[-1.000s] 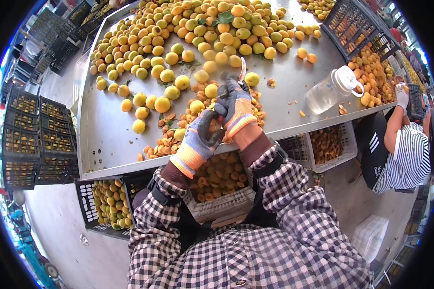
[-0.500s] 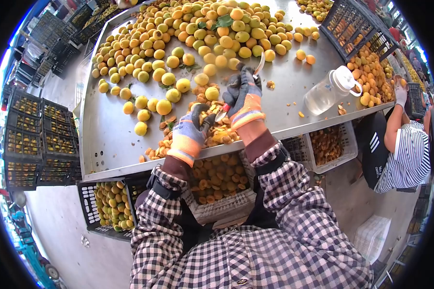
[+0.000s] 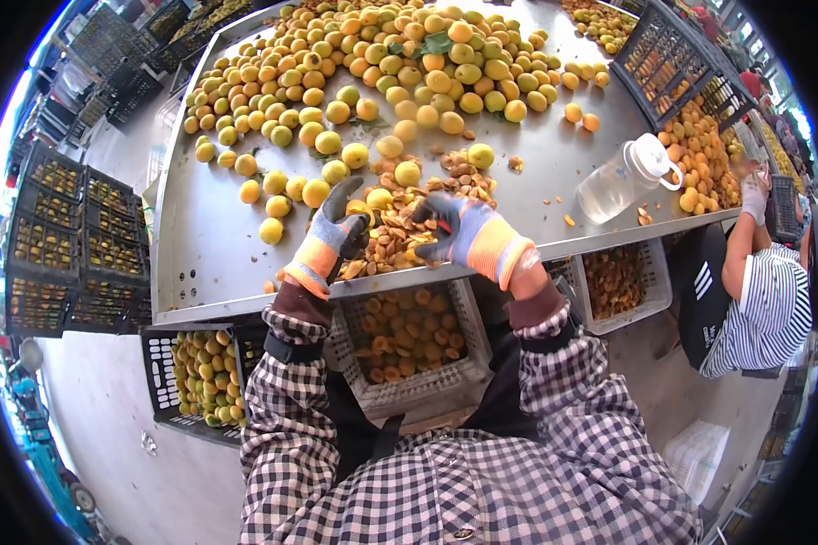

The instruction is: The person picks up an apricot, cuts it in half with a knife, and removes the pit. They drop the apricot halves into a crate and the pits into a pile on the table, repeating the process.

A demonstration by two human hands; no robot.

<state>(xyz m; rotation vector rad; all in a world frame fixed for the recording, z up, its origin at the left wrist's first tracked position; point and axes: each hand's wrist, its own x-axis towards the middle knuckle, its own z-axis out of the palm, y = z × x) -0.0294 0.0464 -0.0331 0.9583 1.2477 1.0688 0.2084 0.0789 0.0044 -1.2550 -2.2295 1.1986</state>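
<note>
My left hand (image 3: 329,238), in a blue, orange and black glove, is at the near side of the metal table. Its thumb and fingers curve around a yellow apricot (image 3: 359,213). To the right, my right hand (image 3: 471,234) hovers palm down over the pile of apricot pieces (image 3: 395,222), its dark fingertips apart and somewhat blurred. I see nothing held in it. Just beyond the hands lie a whole apricot (image 3: 407,173) and more brownish pieces (image 3: 468,177).
Whole apricots (image 3: 336,54) are heaped across the metal table (image 3: 211,272). A water bottle (image 3: 613,186) lies tilted at right, near a black crate (image 3: 663,64). Below the edge stand crates of apricot halves (image 3: 413,386) and pieces (image 3: 650,313). A person (image 3: 763,309) works at right.
My right hand has come back toward me from the far side of the pile, and the red-handled knife is out of sight. My left hand has shifted left and up.
</note>
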